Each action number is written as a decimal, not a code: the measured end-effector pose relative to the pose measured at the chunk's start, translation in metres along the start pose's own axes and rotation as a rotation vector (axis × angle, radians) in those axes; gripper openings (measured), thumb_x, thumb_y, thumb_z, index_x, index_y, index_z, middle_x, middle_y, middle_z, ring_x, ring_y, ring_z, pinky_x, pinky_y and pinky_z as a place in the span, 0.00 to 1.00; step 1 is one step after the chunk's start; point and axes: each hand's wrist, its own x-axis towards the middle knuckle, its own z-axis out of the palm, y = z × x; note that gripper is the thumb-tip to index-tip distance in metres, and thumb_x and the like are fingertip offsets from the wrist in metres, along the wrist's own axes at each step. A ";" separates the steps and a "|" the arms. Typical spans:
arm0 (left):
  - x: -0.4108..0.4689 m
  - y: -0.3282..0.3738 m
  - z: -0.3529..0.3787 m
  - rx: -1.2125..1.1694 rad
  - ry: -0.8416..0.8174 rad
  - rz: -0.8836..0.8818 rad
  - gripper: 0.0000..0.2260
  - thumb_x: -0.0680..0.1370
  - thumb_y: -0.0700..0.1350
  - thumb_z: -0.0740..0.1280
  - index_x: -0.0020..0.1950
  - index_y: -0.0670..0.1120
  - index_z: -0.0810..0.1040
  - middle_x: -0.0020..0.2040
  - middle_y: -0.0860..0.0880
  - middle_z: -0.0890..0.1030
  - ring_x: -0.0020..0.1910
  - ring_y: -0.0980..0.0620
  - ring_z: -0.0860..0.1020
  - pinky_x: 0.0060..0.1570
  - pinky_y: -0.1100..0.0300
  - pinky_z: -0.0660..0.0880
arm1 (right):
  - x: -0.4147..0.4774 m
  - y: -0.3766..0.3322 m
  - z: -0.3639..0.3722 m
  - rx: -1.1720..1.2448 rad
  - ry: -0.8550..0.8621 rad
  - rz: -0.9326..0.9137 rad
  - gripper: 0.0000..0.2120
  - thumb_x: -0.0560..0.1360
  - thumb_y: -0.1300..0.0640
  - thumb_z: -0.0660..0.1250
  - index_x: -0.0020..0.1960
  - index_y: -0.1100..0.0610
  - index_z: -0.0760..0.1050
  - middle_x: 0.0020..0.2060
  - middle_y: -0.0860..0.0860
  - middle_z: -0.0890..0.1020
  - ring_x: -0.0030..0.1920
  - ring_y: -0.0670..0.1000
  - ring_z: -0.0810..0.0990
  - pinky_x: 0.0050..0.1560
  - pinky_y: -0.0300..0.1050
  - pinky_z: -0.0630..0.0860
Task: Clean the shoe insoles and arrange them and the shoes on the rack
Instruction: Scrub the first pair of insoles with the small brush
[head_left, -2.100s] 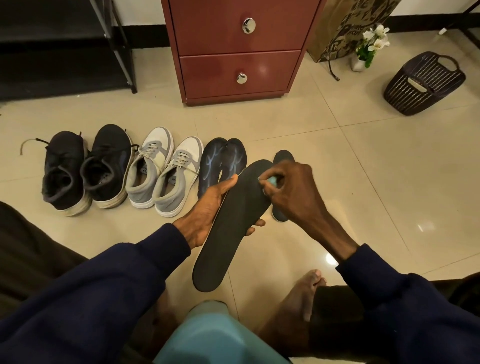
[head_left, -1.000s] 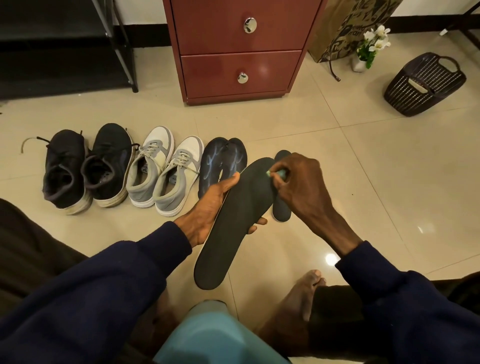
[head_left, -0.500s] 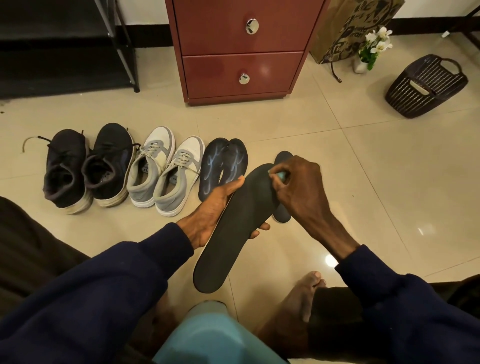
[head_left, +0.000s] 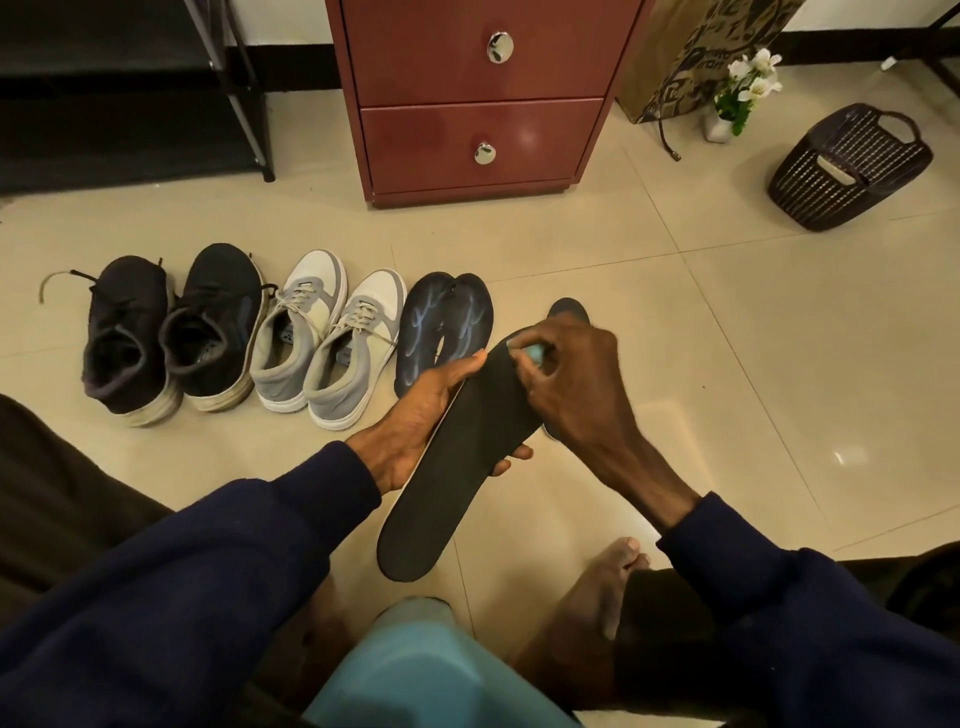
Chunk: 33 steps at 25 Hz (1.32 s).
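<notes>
Seated over a tiled floor, we hold a black insole in the air above it, toe end pointing away from us. Our left hand grasps it from beneath, thumb laid along its left edge and fingertips curling up at its right edge. Our right hand pinches a small pale teal cloth and presses it onto the insole's toe end. A second dark insole lies on the floor just beyond that hand, mostly hidden by it. To the left, three pairs stand in a row on the tiles: black sneakers, grey-and-white sneakers and dark blue slip-on shoes, each pair just beside the next. The black rack stands at the far left by the wall, well apart from the shoes, beside a red-brown drawer cabinet. A dark plastic basket sits at far right.
</notes>
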 end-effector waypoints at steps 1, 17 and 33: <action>-0.001 -0.001 0.000 -0.015 0.015 0.011 0.28 0.82 0.64 0.61 0.70 0.42 0.78 0.59 0.34 0.80 0.51 0.37 0.80 0.49 0.48 0.77 | -0.008 -0.009 0.005 0.058 -0.082 -0.049 0.05 0.74 0.60 0.74 0.50 0.58 0.85 0.47 0.54 0.84 0.45 0.48 0.80 0.48 0.37 0.79; -0.002 0.005 0.003 -0.034 0.015 0.020 0.30 0.83 0.64 0.60 0.72 0.42 0.77 0.62 0.34 0.80 0.52 0.36 0.80 0.46 0.49 0.78 | 0.009 0.009 -0.008 -0.025 -0.065 -0.131 0.04 0.73 0.61 0.75 0.47 0.55 0.85 0.44 0.50 0.84 0.42 0.44 0.79 0.44 0.28 0.74; -0.004 0.011 0.003 -0.039 -0.001 0.081 0.30 0.82 0.64 0.60 0.73 0.42 0.76 0.63 0.36 0.79 0.53 0.38 0.79 0.48 0.49 0.76 | 0.020 0.017 -0.024 -0.161 0.026 0.009 0.05 0.71 0.62 0.73 0.46 0.56 0.85 0.44 0.53 0.83 0.42 0.52 0.81 0.44 0.41 0.76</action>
